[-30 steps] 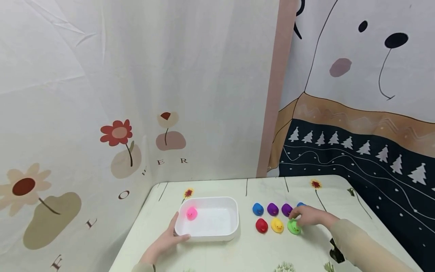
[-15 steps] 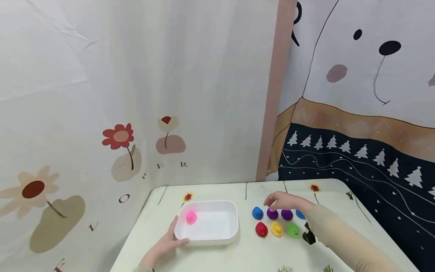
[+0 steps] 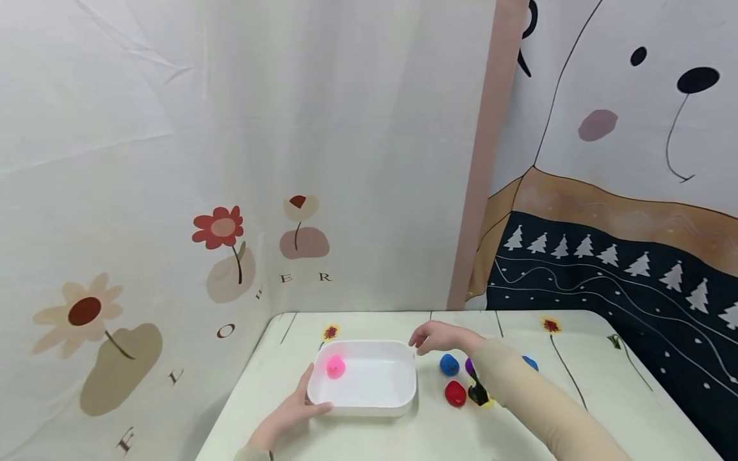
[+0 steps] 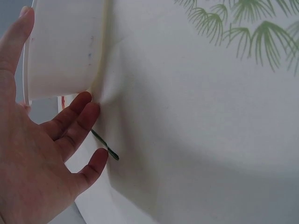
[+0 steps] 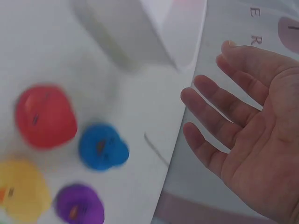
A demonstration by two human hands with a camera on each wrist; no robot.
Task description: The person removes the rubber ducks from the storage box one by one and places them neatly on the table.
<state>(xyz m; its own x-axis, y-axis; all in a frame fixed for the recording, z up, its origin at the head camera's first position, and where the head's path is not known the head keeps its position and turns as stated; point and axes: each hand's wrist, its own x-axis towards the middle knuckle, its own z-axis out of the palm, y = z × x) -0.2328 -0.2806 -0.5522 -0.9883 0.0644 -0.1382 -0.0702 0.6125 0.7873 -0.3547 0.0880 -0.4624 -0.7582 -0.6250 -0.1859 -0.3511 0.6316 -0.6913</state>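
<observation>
A white plastic tub [image 3: 398, 410] with a pink rubber duck [image 3: 336, 367] inside stands on the table. My left hand [image 3: 291, 413] holds the tub's left end, thumb at the front wall and fingers along the side; in the left wrist view the other fingers extend below the tub's wall. My right hand [image 3: 435, 337] hovers by the tub's back right corner, fingers loosely bent with nothing between them in the right wrist view. Right of the tub sit a red duck [image 3: 455, 393], a blue duck [image 3: 449, 365], a purple duck [image 5: 80, 204] and a yellow duck [image 5: 23, 191].
Another blue duck [image 3: 530, 363] shows past the right sleeve [image 3: 536, 403], which covers part of the duck rows. The pale flower-print table [image 3: 605, 358] meets hanging curtains [image 3: 369, 160] at its back and sides.
My right hand has swept left from over the green duck, across the back row, to the tub's right corner. The left hand keeps its hold on the tub. The ducks have stayed in place.
</observation>
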